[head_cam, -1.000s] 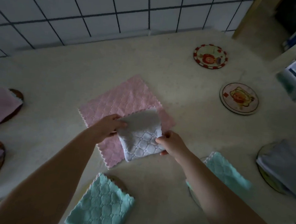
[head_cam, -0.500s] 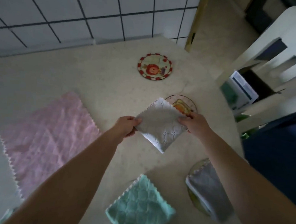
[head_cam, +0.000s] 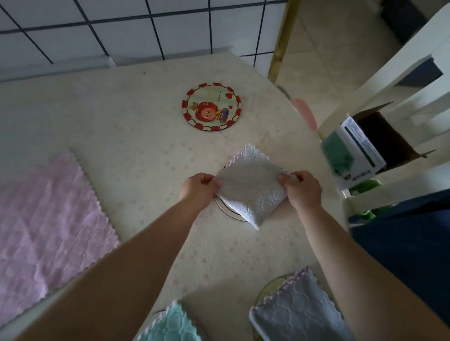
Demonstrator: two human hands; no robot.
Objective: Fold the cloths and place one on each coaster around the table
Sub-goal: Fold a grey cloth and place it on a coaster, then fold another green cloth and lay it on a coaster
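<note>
A folded white cloth (head_cam: 252, 188) lies over a round coaster (head_cam: 226, 210), of which only the near-left rim shows. My left hand (head_cam: 198, 187) pinches the cloth's left corner and my right hand (head_cam: 301, 189) pinches its right corner. Farther back sits a bare coaster with a red-checked rim and a cartoon picture (head_cam: 211, 110). A pink cloth (head_cam: 33, 231) lies unfolded at the left. At the near right, a folded grey cloth (head_cam: 303, 322) rests on a coaster (head_cam: 264, 293). A folded teal cloth (head_cam: 172, 331) lies at the bottom edge.
The cream table (head_cam: 130, 142) ends at a tiled wall (head_cam: 122, 16) behind. Beyond its right edge stand a white chair (head_cam: 411, 77) and an open cardboard box with a packet (head_cam: 361, 153). Something dark blue (head_cam: 421, 237) fills the lower right.
The view swung right as both hands carried the folded white cloth from over the pink cloth to the right-hand coaster and lowered it there, covering the coaster's picture.
</note>
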